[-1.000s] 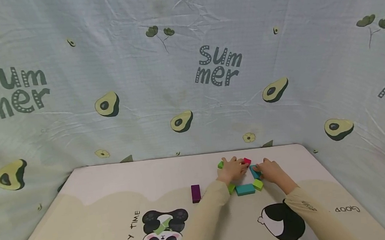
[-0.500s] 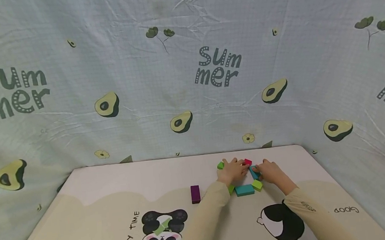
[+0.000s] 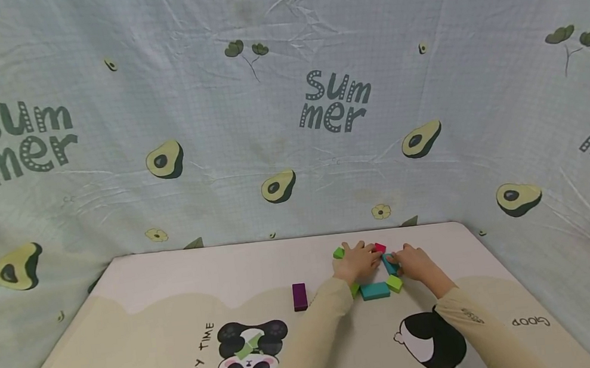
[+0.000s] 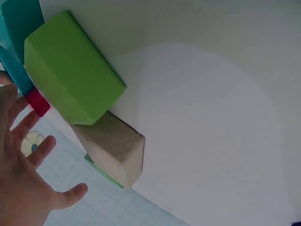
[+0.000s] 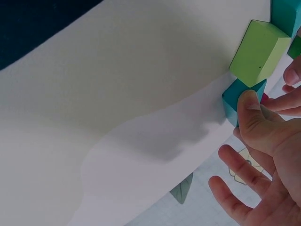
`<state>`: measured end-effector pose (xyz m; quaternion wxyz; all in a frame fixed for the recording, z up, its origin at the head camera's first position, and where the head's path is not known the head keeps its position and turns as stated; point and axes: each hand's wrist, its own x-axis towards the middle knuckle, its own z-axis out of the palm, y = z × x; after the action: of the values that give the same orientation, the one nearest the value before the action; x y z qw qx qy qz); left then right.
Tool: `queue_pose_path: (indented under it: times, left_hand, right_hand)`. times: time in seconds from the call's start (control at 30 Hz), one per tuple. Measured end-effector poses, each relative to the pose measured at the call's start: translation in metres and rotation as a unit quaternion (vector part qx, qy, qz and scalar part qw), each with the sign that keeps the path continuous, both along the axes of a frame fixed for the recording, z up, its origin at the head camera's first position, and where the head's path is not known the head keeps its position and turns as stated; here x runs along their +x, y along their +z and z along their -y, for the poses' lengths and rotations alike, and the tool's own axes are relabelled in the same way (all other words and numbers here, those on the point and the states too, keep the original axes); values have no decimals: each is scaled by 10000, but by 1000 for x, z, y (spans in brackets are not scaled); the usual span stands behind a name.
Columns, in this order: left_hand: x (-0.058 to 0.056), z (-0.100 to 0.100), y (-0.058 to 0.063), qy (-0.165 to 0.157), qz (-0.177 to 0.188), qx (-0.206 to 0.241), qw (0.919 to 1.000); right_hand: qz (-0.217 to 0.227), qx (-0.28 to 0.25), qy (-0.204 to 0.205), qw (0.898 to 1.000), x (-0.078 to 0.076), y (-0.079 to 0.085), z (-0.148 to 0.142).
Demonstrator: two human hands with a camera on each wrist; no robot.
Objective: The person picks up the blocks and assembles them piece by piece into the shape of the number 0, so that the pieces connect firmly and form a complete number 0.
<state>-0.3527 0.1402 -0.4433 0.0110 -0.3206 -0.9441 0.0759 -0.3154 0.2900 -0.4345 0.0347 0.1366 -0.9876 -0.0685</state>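
In the head view my left hand [image 3: 358, 262] reaches over a ring of blocks, its fingertips right at a small red block [image 3: 380, 248]. The left wrist view has its fingers spread beside the red block [image 4: 37, 101], with a green block [image 4: 73, 70] and a plain wooden block [image 4: 115, 143] alongside. My right hand [image 3: 413, 261] pinches a teal block [image 5: 231, 101], thumb on its near face and other fingers partly hidden behind. That teal block [image 3: 390, 264] stands between the red block and a light green block [image 5: 258, 54]. Another teal block [image 3: 375, 291] lies at the front.
Apart to the left lies a purple block [image 3: 300, 297]. A green block [image 3: 338, 253] sits beyond my left hand, near the far table edge. The pale table [image 3: 144, 344] carries panda prints, and a patterned sheet [image 3: 212, 115] hangs behind it.
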Motion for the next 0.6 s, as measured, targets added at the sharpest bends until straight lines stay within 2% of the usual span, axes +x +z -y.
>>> queue_pose_path:
  times: [0.43,0.6]
  left_hand:
    - [-1,2,0,-83,-22,191,9998]
    - [0,2,1,-91,-38,91,9999]
  right_hand:
    - [51,18,12,10000,1,0,0]
    - [-9,75,85,9999,0,-1,0]
